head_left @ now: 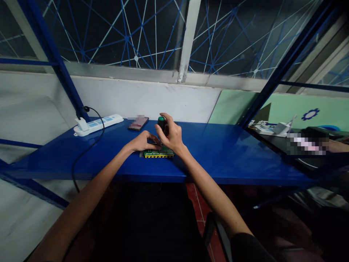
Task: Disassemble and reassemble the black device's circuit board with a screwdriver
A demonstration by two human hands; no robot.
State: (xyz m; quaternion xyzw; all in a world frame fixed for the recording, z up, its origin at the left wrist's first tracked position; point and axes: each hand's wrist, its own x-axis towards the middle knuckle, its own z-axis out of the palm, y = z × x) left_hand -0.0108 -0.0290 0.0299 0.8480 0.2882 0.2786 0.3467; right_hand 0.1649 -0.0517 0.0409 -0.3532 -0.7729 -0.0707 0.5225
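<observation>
A green circuit board (159, 154) with a yellow edge strip lies on the blue table (223, 153) in the middle. My right hand (170, 135) is wrapped round a screwdriver (161, 122) with a black handle and green cap, held upright over the board. My left hand (143, 141) rests on the board's left side, fingers curled and pressing near the tool's tip. The tip itself is hidden by my fingers.
A white power strip (98, 124) with a black cable (81, 156) lies at the table's back left. A phone (138, 123) lies behind the board. To the right stands another dark table with white items (272, 128) and another person's arm (338, 145).
</observation>
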